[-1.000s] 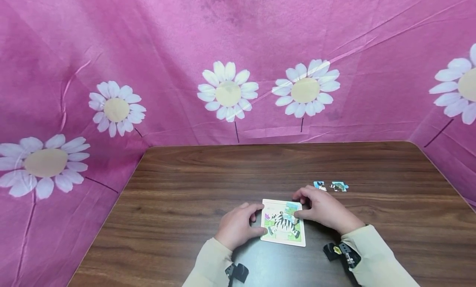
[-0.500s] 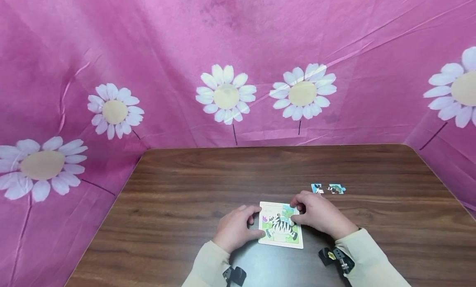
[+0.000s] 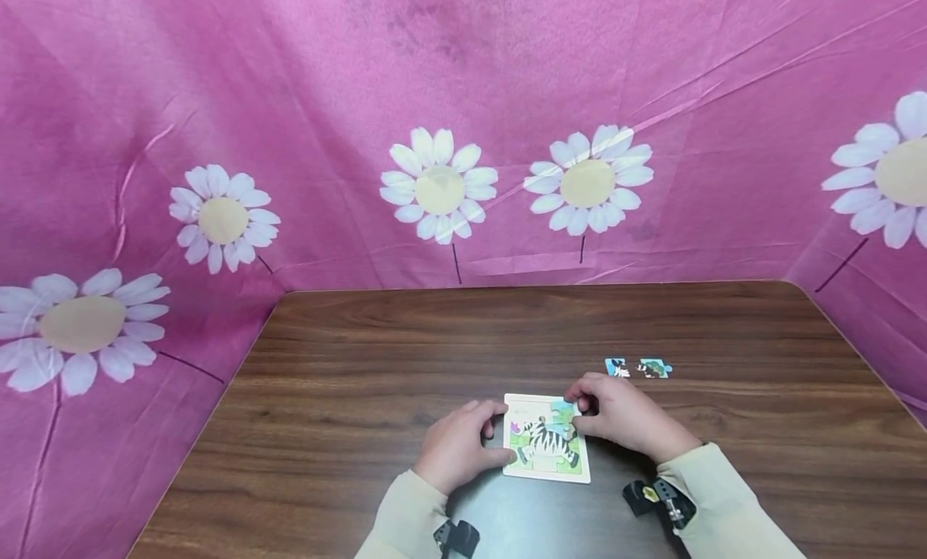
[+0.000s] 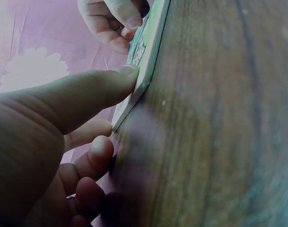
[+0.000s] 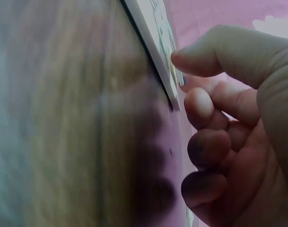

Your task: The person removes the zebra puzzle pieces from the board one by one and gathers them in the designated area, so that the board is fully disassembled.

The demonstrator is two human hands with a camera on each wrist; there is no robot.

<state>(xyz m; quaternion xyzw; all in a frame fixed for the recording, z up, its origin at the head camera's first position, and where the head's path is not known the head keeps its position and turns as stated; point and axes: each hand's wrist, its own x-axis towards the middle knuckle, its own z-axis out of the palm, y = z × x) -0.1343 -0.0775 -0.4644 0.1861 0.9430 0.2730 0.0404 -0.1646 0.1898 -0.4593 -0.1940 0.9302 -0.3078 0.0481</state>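
A zebra puzzle board (image 3: 546, 478) with a pale frame lies flat on the table. My left hand (image 3: 459, 450) holds it along its left side, thumb over the near part of the frame and index finger at the far part. In the left wrist view that thumb (image 4: 106, 90) presses on the board's edge. At the far right corner my right hand (image 3: 626, 414) pinches a blue-and-green puzzle piece (image 3: 562, 414) between thumb and index finger. The piece overlaps the right part of the picture. In the right wrist view the other fingers (image 5: 207, 146) are curled beside the board.
Two loose puzzle pieces, a blue one with black and white (image 3: 617, 367) and a green-and-blue one (image 3: 655, 368), lie beyond my right hand. The brown wooden table (image 3: 348, 382) ends at a pink cloth (image 3: 326, 141) printed with daisies.
The right hand has turned and shifted the blue-and-green piece toward the board's far right corner, so it sits straighter there. The left hand keeps its place; the view has tilted slightly.
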